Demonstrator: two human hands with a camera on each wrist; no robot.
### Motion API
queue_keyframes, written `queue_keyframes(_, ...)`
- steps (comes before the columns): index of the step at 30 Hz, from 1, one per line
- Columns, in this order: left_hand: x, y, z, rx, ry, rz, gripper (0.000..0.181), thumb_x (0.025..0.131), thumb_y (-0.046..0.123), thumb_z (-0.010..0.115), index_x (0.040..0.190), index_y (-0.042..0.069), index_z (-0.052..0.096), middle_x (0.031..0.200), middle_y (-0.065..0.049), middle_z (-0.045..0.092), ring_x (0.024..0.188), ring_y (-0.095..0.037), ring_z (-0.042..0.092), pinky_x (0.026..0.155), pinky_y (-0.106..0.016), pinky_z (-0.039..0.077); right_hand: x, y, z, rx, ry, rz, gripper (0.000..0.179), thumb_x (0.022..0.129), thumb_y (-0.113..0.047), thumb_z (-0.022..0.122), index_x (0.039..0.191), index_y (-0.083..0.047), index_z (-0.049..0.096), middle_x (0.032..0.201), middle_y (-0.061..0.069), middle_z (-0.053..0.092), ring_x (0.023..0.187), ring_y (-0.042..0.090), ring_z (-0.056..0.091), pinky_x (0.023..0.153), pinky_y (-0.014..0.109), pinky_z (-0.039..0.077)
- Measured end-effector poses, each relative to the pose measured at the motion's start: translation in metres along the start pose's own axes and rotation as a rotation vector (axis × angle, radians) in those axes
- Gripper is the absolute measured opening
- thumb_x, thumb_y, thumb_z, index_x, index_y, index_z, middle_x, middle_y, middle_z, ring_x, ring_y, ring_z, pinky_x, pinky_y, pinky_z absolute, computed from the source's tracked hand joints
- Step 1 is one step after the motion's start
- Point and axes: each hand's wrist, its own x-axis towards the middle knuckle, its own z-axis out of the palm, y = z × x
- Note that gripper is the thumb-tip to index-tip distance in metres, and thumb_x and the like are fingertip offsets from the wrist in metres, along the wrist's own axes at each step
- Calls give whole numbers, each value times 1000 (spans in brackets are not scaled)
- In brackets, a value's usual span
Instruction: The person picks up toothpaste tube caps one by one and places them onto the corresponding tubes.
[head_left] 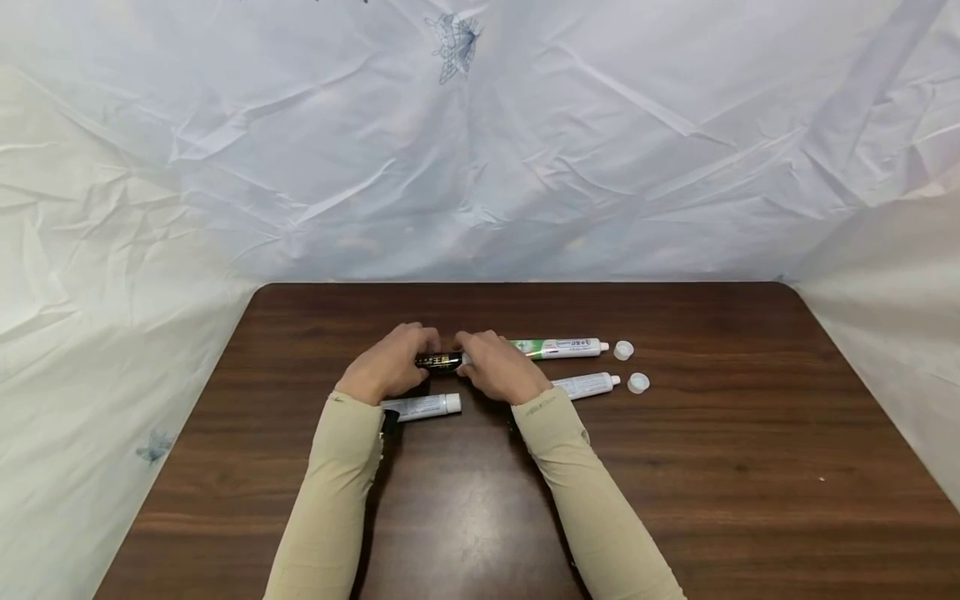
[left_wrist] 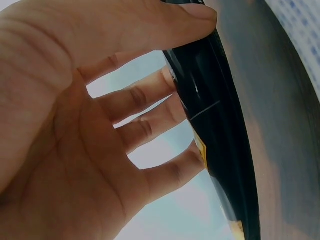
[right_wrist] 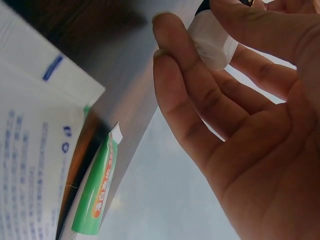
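A black toothpaste tube with gold lettering lies crosswise between the two hands in the head view. My left hand grips its body; in the left wrist view the thumb lies over the glossy black tube and fingertips touch its other side. At the tube's right end, my right hand pinches the white cap between thumb and fingers. A silvery-white toothpaste tube with its white cap on lies beside the left wrist, partly hidden by the sleeve.
Right of the hands lie a green-and-white toothpaste tube and a white tube, both uncapped and partly hidden by the right arm. Two loose white caps, a far cap and a nearer cap, sit by their nozzles on the wooden table.
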Motion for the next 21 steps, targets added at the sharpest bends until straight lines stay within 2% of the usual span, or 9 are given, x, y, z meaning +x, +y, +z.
queue_keyframes(8, 2, 1, -1, 7, 3, 1, 30, 92, 1, 69, 120, 10, 65, 126, -12, 60, 122, -30, 56, 95, -46, 52, 1, -1, -2, -5, -40, 43, 27, 103, -17, 63, 125, -3, 62, 92, 7, 70, 64, 12, 62, 62, 30, 50)
queue_keyframes(12, 2, 0, 0, 4, -5, -2, 30, 93, 1, 68, 121, 10, 64, 126, -12, 60, 122, -30, 56, 95, -47, 53, 0, 0, -2, -33, -19, 27, 28, 102, -20, 64, 124, -4, 64, 100, 8, 67, 74, 15, 63, 67, 32, 52)
queue_keyframes(16, 1, 1, 0, -1, -13, -2, 30, 93, 1, 68, 122, 10, 64, 127, -12, 60, 121, -30, 57, 96, -47, 53, -2, 1, 0, -92, 20, -4, 31, 102, -23, 64, 126, -3, 65, 112, 10, 61, 83, 18, 58, 74, 32, 50)
queue_keyframes(21, 1, 0, 0, -10, -16, 2, 30, 93, 1, 67, 122, 10, 64, 127, -13, 59, 121, -30, 57, 95, -47, 53, -3, 1, -1, -98, 27, -11, 33, 102, -23, 63, 129, -3, 64, 113, 11, 63, 88, 20, 60, 76, 33, 52)
